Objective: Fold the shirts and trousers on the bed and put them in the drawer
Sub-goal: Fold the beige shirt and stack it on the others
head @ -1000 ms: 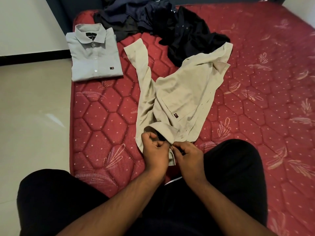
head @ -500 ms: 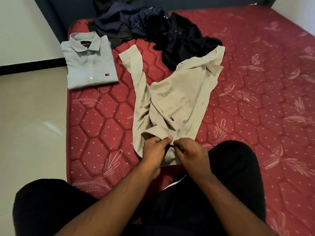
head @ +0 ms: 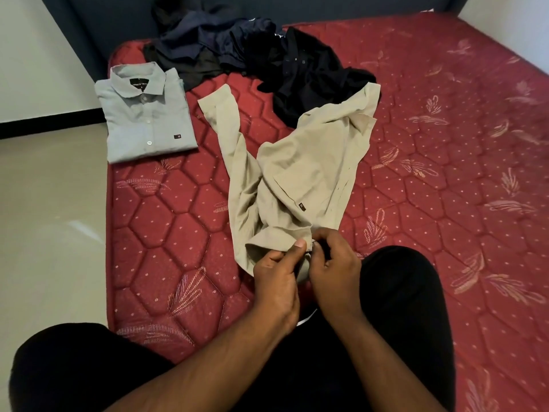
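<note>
A crumpled beige shirt (head: 300, 171) lies spread on the red mattress (head: 166, 221), one sleeve stretched toward the far left. My left hand (head: 277, 276) and my right hand (head: 335, 267) meet at its near end, both pinching the fabric by the collar, fingers curled. A grey shirt (head: 145, 114) lies folded flat at the mattress's far left corner. Behind it a heap of dark clothes (head: 255, 58), navy and black, lies unfolded. No drawer is in view.
The mattress's left edge drops to a pale tiled floor (head: 50, 218). My knees in black trousers (head: 398, 307) rest on the near part of the bed. A dark headboard (head: 118, 22) and white wall stand at the back left.
My hands stay together at the beige shirt's near end, working the fabric; the left thumb has come up over it. The view has tilted slightly, shifting everything down.
</note>
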A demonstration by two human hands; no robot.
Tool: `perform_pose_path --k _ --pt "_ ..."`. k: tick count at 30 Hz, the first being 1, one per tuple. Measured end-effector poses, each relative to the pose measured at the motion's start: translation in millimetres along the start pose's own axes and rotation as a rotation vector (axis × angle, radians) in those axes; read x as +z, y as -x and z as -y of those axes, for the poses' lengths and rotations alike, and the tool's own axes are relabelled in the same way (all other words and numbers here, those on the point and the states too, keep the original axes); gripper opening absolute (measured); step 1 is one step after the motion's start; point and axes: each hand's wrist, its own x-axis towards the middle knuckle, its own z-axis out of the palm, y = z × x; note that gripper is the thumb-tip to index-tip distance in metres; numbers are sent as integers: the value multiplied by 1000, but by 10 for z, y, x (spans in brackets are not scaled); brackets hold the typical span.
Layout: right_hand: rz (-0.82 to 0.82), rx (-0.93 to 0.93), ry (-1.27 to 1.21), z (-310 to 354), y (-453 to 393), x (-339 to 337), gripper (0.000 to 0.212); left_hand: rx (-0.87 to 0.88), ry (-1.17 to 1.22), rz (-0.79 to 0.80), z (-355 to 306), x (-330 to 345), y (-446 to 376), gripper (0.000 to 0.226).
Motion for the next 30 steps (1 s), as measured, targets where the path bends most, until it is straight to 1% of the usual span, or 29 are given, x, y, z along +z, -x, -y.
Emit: perform_pose_path --k 1,3,5,7,9,12,13,14,16,17,18,21,23,25,27,29,30 --pt "-13 70 -26 18 6 8 19 28 -39 -13 11 -3 16 9" --pt "-18 188 -44 4 -33 69 19 107 -137 -47 26 -16 12 10" --pt "5 239 -55 -7 -104 141 20 214 -234 -68 31 -36 -33 13" --pt "64 177 -22 -41 -154 177 23 293 -333 -103 32 -55 -110 19" --pt "135 92 30 -57 -185 191 23 327 -398 -134 9 -96 -202 22" --pt "202 7 8 -107 -189 194 23 327 -383 -158 -28 -155 -308 16" --pt "245 37 -52 -122 -180 201 23 319 -351 -150 -37 -192 -334 12" --pt "296 140 -163 -120 -195 192 21 308 -323 -126 -59 -214 -350 10" --pt "386 423 -439 -107 -258 167 23 285 -304 -50 -104 -249 -358 10" --pt "411 501 -524 -112 -304 156 24 282 -319 -7 -130 -258 -360 12" --pt "435 512 -544 -114 -344 138 24 281 -338 27 -152 -269 -360 13" --pt "533 458 -494 -68 -447 97 20 266 -363 82 -252 -257 -348 14" --pt "570 409 -369 -56 -484 107 18 292 -415 70 -290 -283 -373 15" --pt "563 336 -195 -72 -516 141 19 341 -476 51 -279 -300 -371 12" --pt "544 283 -62 -74 -511 196 16 356 -458 53 -251 -294 -326 5" --pt "530 239 60 -43 -461 248 14 323 -403 70 -223 -276 -288 11" --pt "531 248 78 -14 -432 268 13 332 -394 65 -213 -279 -299 10"
